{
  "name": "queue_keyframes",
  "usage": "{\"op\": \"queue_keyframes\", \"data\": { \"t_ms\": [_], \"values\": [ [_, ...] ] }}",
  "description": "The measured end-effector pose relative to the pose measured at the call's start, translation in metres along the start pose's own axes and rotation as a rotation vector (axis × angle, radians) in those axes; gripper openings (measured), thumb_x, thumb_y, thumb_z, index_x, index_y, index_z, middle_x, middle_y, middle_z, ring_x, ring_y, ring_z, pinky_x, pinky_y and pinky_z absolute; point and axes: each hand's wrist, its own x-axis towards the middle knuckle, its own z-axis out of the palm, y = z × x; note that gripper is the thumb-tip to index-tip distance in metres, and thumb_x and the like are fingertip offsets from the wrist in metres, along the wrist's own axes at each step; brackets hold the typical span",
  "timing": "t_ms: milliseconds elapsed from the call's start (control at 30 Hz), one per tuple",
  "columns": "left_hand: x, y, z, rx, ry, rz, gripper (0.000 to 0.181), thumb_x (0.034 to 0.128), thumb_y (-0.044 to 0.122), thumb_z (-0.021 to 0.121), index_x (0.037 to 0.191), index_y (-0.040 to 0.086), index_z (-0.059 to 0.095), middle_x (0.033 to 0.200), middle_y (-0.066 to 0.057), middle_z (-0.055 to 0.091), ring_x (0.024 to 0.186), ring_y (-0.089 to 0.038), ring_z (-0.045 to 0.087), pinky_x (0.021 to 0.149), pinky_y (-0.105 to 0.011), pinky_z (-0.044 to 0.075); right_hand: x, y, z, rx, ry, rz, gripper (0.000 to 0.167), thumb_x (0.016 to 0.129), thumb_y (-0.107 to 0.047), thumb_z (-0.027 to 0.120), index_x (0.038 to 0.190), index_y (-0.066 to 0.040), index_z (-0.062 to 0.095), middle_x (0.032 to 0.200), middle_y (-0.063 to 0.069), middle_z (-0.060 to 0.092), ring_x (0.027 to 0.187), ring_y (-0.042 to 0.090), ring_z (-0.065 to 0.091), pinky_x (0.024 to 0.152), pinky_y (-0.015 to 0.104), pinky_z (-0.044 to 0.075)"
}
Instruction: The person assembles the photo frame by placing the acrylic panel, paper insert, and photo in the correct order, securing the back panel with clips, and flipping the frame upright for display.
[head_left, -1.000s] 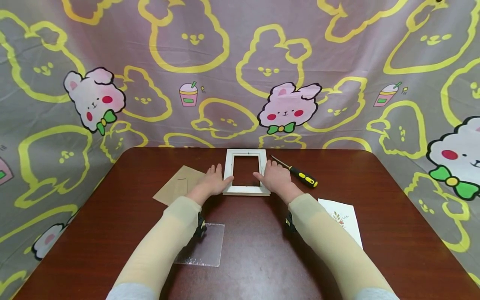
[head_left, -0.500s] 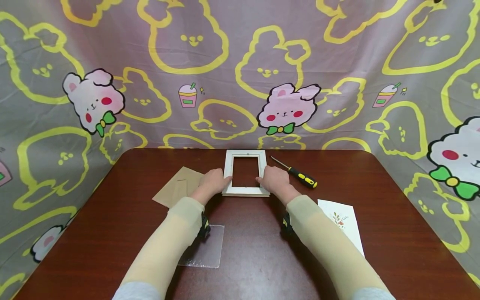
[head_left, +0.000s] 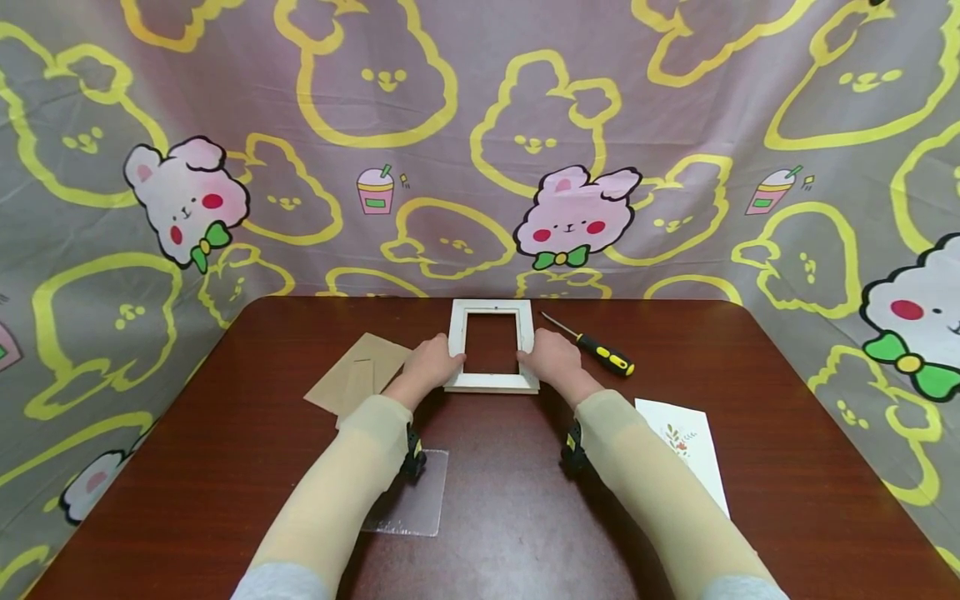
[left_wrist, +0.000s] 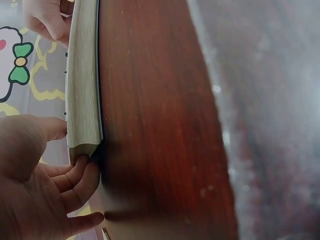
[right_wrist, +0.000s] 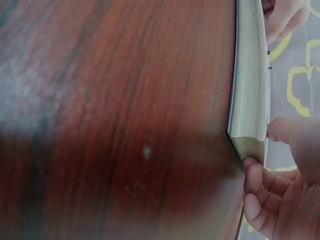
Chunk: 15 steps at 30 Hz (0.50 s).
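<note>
- Taking the frame (head_left: 492, 382) as our dial's centre, with 12 towards the patterned curtain (head_left: 457, 171), we see the board (head_left: 335, 385) just short of 9 o'clock, outside the frame. It is plain matt brown, turned corner-on, with a narrow leg of the same brown on it.
- At 7 o'clock we find the sheet (head_left: 416, 504), also loose: clear, glossy, flat on the reddish, wood-grained surface (head_left: 217, 450). The left sleeve (head_left: 337, 483) covers part of it.
- Between 8 and 9 o'clock the left grip (head_left: 431, 362) is closed on the frame's side, thumb over the face, fingers curled at the edge.
- In the centre, towards the surface's far edge, the frame is a white rectangle; the wrist views show a pale, grained side and curved profile. We judge the work to be at handling this piece only: its opening shows the surface through it, so putting anything in is undone. We cannot tell whether it is raised at all.
- Past 3 o'clock the right grip (head_left: 553, 358) holds the opposite side likewise.
- At 3 o'clock lies the screwdriver (head_left: 597, 347), unheld, metal-shafted, its handle black and yellow.
- At 4 o'clock the card (head_left: 690, 433), white with a leafy print, lies apart too.
</note>
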Motion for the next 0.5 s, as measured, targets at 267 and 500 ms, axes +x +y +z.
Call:
{"op": "queue_keyframes", "data": {
  "t_ms": [267, 500],
  "values": [
    [-0.0004, 0.0025, 0.0009, 0.013, 0.009, -0.005, 0.046, 0.0959, 0.033, 0.059, 0.119, -0.006, 0.055, 0.106, -0.021, 0.065, 0.099, -0.035, 0.063, 0.083, -0.045, 0.048, 0.0018, 0.0022, 0.0009, 0.037, -0.015, 0.004, 0.038, 0.091, -0.037, 0.065, 0.105, -0.002, 0.060, 0.083, 0.007, 0.060, 0.071, 0.022, 0.056, 0.057, 0.035, 0.042],
    [-0.0031, 0.0043, 0.0001, 0.006, 0.014, -0.007, 0.043, 0.0955, 0.033, 0.059, 0.115, -0.005, 0.056, 0.102, -0.019, 0.065, 0.094, -0.033, 0.063, 0.080, -0.045, 0.049, 0.0025, 0.0042, -0.0009, 0.046, -0.011, 0.003, 0.036, 0.090, -0.036, 0.066, 0.103, -0.003, 0.060, 0.084, 0.007, 0.060, 0.072, 0.023, 0.057, 0.058, 0.036, 0.042]
  ]
}}
